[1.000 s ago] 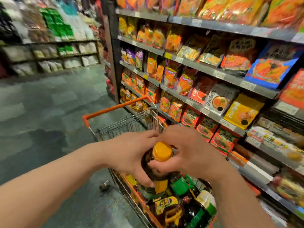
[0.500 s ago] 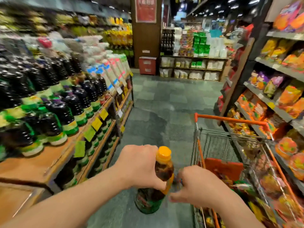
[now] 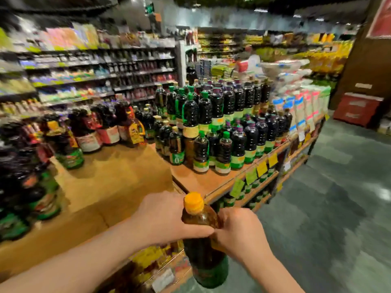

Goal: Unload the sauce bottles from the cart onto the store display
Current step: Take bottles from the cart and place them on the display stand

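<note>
Two hands carry one sauce bottle (image 3: 203, 235) in the air just short of the store display (image 3: 118, 187), at its near corner. The left hand (image 3: 167, 218) wraps the shoulder below the cap, thumb across the front and fingers curled round the far side. The right hand (image 3: 239, 229) grips the neck area from the other side; its fingertips are hidden behind the bottle.

To set it down well, I would keep the bottle upright, lift its base over the wooden edge, and aim for the bare patch of worktop in front of the standing bottles (image 3: 211, 132). Lower it flat, label outward, close to a row but without knocking one. Let go only once the base sits level; the rows look tightly packed and tall, so a nudge could topple several.

This bottle is tall, clear plastic filled with dark brown liquid that glows amber near the top. It has an orange ribbed cap (image 3: 193, 201) and a green label band near the base. Print on the label is too blurred to read.
</note>
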Motion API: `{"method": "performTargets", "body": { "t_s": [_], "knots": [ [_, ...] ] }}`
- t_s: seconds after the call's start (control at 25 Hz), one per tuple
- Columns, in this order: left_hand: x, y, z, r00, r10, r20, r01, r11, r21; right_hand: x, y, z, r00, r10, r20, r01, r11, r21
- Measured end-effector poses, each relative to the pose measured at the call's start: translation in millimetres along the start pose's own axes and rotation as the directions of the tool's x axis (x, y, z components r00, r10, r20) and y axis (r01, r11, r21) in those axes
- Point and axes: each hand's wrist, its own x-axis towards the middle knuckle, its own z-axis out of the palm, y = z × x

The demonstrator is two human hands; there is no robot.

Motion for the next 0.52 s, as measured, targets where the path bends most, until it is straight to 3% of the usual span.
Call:
{"method": "performTargets", "body": {
  "t_s": [0.12, 0.28, 0.52],
  "knots": [
    [-13, -60, 1, 0.989, -0.143, 0.050, 0.148, 0.980, -0.130, 37, -37, 31, 0.993, -0.116, 0.013, 0.116, 0.993, 0.005],
    [-15, -123, 3, 0.963, -0.265, -0.046, 0.244, 0.935, -0.259, 88, -75, 66, 0.965, -0.257, 0.056, 0.259, 0.966, -0.012],
    [27, -176, -5, 0.939, -0.315, -0.139, 0.287, 0.939, -0.190, 176, -96, 105, 0.912, -0.398, 0.098, 0.401, 0.916, -0.014]
  ]
}}
